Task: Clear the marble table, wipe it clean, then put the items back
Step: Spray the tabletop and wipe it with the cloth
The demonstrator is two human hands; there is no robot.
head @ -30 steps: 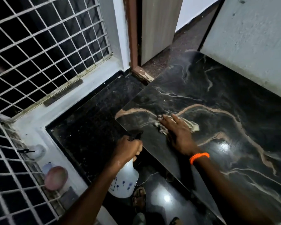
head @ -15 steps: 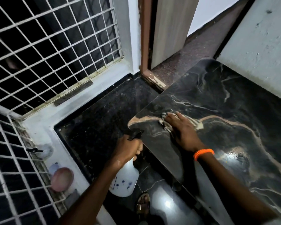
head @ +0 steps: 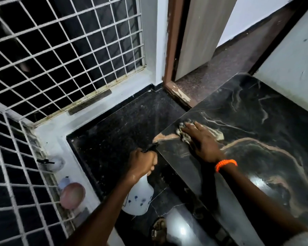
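Left grip: left hand (head: 143, 162) is curling closed round the neck of a white spray bottle (head: 138, 197), holding it off the bench's near-left edge, over the dark floor (head: 114, 132).
Right grip: right hand (head: 202, 141) is lying flat with straight fingers, pressing down on a pale cloth (head: 186, 133); it is pinching nothing.
Wrist: an orange band (head: 225, 164) is sitting on the right wrist.
Foot: a sandal (head: 158, 229) is showing on the floor below the bottle.
Bottle: its black trigger head is poking out above the left fist; the body is hanging down with small blue marks on it.
Cloth: it is lying bunched under the right fingers near the bench's left corner.
Bench: black marble bench (head: 265, 125) with tan veins is gleaming wet by the right forearm.
Ledge: a pink round thing (head: 72, 195) is resting on the white sill at left, beside the white grille (head: 60, 50).
Far: a door (head: 197, 36) in a brown frame is standing beyond the bench corner.
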